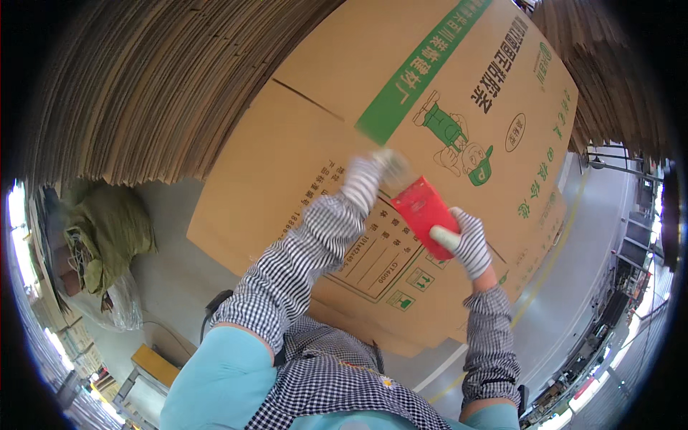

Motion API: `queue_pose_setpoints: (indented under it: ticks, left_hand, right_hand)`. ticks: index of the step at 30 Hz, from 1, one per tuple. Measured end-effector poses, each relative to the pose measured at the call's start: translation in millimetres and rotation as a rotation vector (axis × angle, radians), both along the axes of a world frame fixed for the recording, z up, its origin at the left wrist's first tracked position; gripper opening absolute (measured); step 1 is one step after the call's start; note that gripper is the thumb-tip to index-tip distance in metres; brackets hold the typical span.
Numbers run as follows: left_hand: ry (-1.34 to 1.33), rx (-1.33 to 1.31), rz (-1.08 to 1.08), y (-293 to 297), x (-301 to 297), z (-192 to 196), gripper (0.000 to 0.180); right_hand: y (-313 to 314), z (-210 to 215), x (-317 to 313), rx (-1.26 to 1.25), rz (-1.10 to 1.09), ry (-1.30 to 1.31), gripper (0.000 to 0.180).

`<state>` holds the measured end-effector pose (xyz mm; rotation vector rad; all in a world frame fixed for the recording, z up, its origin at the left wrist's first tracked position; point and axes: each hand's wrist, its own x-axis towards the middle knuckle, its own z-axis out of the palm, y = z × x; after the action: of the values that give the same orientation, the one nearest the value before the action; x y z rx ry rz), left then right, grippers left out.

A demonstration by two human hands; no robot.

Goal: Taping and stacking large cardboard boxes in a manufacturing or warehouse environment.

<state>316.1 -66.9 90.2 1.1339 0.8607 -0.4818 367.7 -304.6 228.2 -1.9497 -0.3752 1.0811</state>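
In front of me, a flat red rectangular piece (pixel 423 210) is gripped by my right hand (pixel 467 242), its thumb lying across the face and the fingers behind. What the red piece is exactly, I cannot tell. My left hand (pixel 388 168) is just beyond its far left corner, smeared by motion, so its fingers do not show clearly. Both hands wear pale gloves with striped cuffs. Beneath them lies a large flattened cardboard box (pixel 301 150), printed in green and black with a cartoon figure.
Tall stacks of flat cardboard stand at the far left (pixel 136 79) and far right (pixel 609 86). A green sack (pixel 115 229) and a clear plastic bag (pixel 118 304) sit on the floor at left, near a yellow-topped stand (pixel 155 366). Racks (pixel 634 240) line the right side.
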Motion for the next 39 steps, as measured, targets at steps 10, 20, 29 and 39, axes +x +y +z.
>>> queue_pose_setpoints:
  ticks: [10,20,29,39]
  left_hand:
    - [-0.383,1.237,0.577,75.5,-2.5,-14.4,0.041]
    - [-0.284,-0.355,1.051,44.3,23.3,-35.1,0.039]
    - [-0.331,-0.341,1.155,64.3,13.5,-38.4,0.037]
    - [-0.334,-0.504,0.233,-114.5,-99.5,-22.1,0.077]
  right_hand:
    - [-28.0,-69.3,110.7,-0.492,0.137,-0.076,0.051]
    - [-180.9,-37.0,132.4,-0.698,0.148,-0.088,0.04]
    - [-102.3,-97.1,81.4,-1.668,1.299,-0.861,0.026]
    - [-149.8,33.2,-27.1,-0.032,-0.354,-0.037,0.038]
